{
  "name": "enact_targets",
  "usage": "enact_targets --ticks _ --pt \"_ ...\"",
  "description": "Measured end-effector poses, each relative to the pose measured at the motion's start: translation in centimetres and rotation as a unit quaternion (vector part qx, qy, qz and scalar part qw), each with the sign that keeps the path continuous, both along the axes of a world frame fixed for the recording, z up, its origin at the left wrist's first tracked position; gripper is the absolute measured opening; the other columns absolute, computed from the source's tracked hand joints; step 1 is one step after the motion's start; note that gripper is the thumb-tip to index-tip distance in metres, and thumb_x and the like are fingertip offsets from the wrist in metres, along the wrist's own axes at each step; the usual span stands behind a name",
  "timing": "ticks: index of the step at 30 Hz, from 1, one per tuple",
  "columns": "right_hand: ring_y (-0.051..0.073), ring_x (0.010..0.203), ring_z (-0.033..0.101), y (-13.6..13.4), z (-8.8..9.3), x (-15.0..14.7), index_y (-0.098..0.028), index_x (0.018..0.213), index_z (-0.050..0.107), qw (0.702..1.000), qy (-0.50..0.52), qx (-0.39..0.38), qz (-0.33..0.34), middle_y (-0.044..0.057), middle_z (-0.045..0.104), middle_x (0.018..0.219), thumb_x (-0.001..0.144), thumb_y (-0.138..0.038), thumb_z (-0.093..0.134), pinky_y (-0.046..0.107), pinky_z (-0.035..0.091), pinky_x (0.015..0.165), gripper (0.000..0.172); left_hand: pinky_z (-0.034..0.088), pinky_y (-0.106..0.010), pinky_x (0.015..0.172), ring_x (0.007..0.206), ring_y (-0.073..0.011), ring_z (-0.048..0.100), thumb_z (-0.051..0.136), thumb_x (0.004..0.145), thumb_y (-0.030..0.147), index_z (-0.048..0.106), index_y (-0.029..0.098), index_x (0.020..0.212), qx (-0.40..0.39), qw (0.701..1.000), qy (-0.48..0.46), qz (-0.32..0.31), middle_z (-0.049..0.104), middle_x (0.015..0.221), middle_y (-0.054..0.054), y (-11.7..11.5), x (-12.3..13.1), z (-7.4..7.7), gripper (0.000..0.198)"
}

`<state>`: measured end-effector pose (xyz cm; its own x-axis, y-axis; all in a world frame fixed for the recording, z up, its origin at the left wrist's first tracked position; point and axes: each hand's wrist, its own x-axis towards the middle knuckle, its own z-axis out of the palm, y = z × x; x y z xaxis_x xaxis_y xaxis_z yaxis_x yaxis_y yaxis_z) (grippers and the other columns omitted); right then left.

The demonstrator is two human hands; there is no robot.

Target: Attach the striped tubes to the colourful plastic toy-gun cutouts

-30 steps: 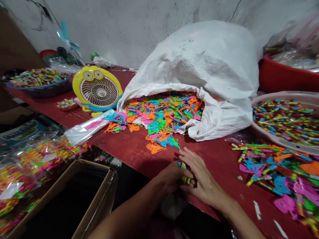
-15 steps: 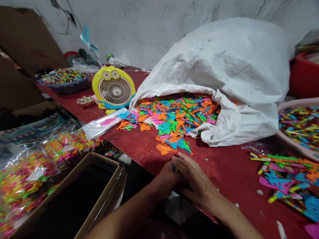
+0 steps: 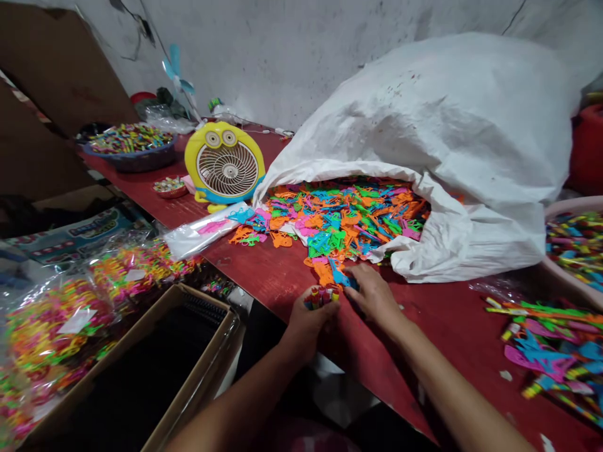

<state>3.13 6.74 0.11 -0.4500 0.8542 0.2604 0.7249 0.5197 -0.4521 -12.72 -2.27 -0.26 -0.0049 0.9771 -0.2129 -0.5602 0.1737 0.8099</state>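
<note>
My left hand [image 3: 305,321] is closed around a bundle of short striped plastic tubes [image 3: 322,296], whose red, yellow and blue ends stick up above the fingers. Just to its right, my right hand [image 3: 374,296] bends its fingers onto a flat blue plastic piece [image 3: 340,274] at the near edge of a loose pile. Orange lattice-like pieces [image 3: 323,272] lie beside that blue one. Behind them, many flat orange, green, pink and blue pieces [image 3: 348,220] spill from the mouth of a big white sack [image 3: 471,113]. The right fingertips are partly hidden.
A yellow cartoon fan [image 3: 230,169] stands left of the sack on the red table [image 3: 264,282]. Behind it is a basin [image 3: 136,160] of small tubes. Finished-looking sticks [image 3: 546,351] lie at right. An open carton [image 3: 230,326] and filled bags [image 3: 56,339] sit lower left.
My hands were together and have come apart. The right hand has moved to the pile's near edge, onto the blue piece. The tube bundle in my left hand now shows clearly.
</note>
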Motion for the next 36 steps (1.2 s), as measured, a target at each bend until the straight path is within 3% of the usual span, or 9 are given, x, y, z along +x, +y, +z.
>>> enact_targets --ticks 8,15,17,21,24,27,31,33,36 --pt "0.017 0.069 0.058 -3.9 -0.5 2.8 -0.018 0.105 0.06 0.987 0.119 -0.084 -0.064 0.003 0.061 0.084 0.082 -0.028 0.059 0.028 0.047 0.061 0.025 0.032 -0.018 0.048 0.048 -0.0051 0.043 0.079 0.07 0.03 0.055 0.015 0.076 0.009 1.0 0.014 0.003 0.058 0.059 0.003 0.4 1.4 0.4 0.029" --pt "0.021 0.085 0.06 -7.1 0.4 4.1 -0.021 0.099 0.067 0.949 0.266 -0.087 -0.143 0.005 0.063 0.094 0.079 -0.031 0.068 0.032 0.048 0.076 0.022 0.043 -0.022 0.055 0.053 -0.0093 0.053 0.078 0.066 0.027 0.056 0.016 0.081 -0.021 1.0 -0.004 -0.016 0.06 0.06 0.003 2.2 5.6 1.4 0.028" --pt "0.02 0.085 0.061 -7.5 0.8 4.8 -0.022 0.105 0.066 0.904 0.358 -0.182 -0.146 0.005 0.065 0.095 0.08 -0.037 0.07 0.033 0.05 0.077 0.029 0.043 -0.021 0.054 0.054 -0.0092 0.053 0.079 0.063 0.026 0.056 0.016 0.08 -0.027 0.999 0.011 -0.024 0.06 0.062 0.003 2.8 7.0 1.5 0.03" --pt "0.016 0.072 0.063 -8.4 1.3 6.8 -0.02 0.103 0.067 0.751 0.54 -0.338 -0.173 0.004 0.067 0.084 0.078 -0.045 0.075 0.029 0.053 0.068 0.037 0.04 -0.02 0.051 0.054 -0.0094 0.054 0.081 0.061 0.03 0.058 0.017 0.078 -0.008 0.995 0.051 -0.085 0.061 0.062 0.003 3.6 9.3 1.6 0.032" --pt "0.012 0.059 0.058 -8.9 1.3 8.9 -0.017 0.09 0.067 0.715 0.56 -0.363 -0.208 0.002 0.064 0.072 0.07 -0.042 0.083 0.023 0.05 0.056 0.036 0.036 -0.019 0.047 0.052 -0.0096 0.054 0.082 0.061 0.031 0.061 0.016 0.08 -0.012 0.989 0.068 -0.128 0.063 0.061 0.001 3.7 10.3 2.0 0.033" --pt "0.012 0.054 0.054 -9.6 1.1 10.8 -0.018 0.093 0.067 0.773 0.513 -0.268 -0.261 0.0 0.061 0.066 0.074 -0.044 0.079 0.024 0.047 0.052 0.035 0.032 -0.019 0.043 0.047 -0.0078 0.049 0.08 0.062 0.03 0.063 0.015 0.086 -0.032 0.988 0.066 -0.137 0.065 0.062 -0.001 3.7 10.6 2.4 0.034" --pt "0.02 0.083 0.062 -10.8 1.1 12.0 -0.023 0.102 0.069 0.917 0.262 0.059 -0.296 0.006 0.065 0.091 0.086 -0.036 0.066 0.035 0.053 0.076 0.021 0.03 -0.019 0.042 0.044 -0.0073 0.048 0.079 0.065 0.031 0.062 0.013 0.092 -0.038 0.984 0.002 -0.177 0.067 0.063 -0.003 3.5 11.1 2.8 0.036" --pt "0.022 0.095 0.061 -11.2 1.0 11.7 -0.024 0.105 0.07 0.944 0.16 0.133 -0.255 0.008 0.062 0.101 0.09 -0.029 0.06 0.037 0.052 0.084 0.019 0.031 -0.019 0.043 0.048 -0.0096 0.053 0.078 0.065 0.03 0.061 0.013 0.09 -0.037 0.98 -0.021 -0.194 0.067 0.064 -0.004 3.3 11.8 2.8 0.035" --pt "0.022 0.1 0.061 -11.6 1.0 10.9 -0.025 0.111 0.067 0.954 0.16 0.111 -0.228 0.009 0.059 0.106 0.091 -0.027 0.058 0.036 0.052 0.086 0.022 0.036 -0.02 0.047 0.05 -0.011 0.056 0.076 0.064 0.024 0.058 0.015 0.084 -0.053 0.987 0.002 -0.155 0.064 0.06 -0.001 3.2 13.1 2.6 0.029"
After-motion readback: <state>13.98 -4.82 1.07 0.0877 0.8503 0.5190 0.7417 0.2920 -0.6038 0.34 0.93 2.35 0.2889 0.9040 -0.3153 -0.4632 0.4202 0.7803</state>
